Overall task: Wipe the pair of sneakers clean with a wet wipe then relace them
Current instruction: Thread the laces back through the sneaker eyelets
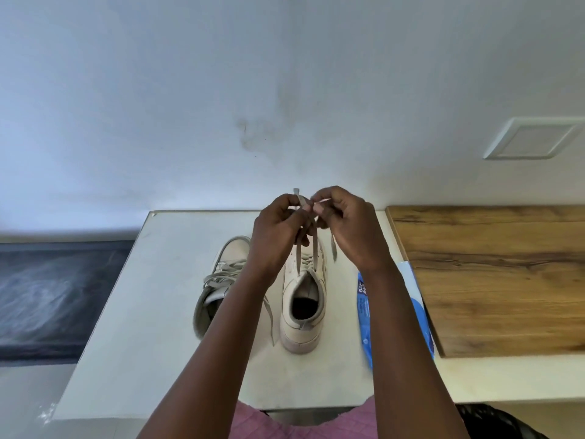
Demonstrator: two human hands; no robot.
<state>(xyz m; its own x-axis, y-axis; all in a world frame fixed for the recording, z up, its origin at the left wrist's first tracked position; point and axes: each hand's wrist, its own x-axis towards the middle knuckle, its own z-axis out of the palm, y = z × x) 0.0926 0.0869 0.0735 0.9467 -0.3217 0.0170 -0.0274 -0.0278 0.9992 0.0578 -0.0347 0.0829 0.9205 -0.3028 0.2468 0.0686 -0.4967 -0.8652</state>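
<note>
Two off-white high-top sneakers stand on a white table point(152, 312), heels toward me. The right sneaker point(302, 315) stands upright with its opening facing up. Its grey lace point(315, 245) rises from the eyelets to my hands. My left hand point(275, 236) pinches one lace end, whose tip sticks up above the fingers. My right hand point(346, 229) pinches the other strand, and a loose end hangs below it. The left sneaker point(218, 280) leans leftward, partly hidden by my left forearm, with its laces lying loose across the tongue.
A blue wet wipe pack point(364, 312) lies right of the sneakers, partly behind my right forearm. A wooden board point(493, 277) covers the surface to the right. A dark mat point(53, 296) lies on the floor at left. The wall is close behind the table.
</note>
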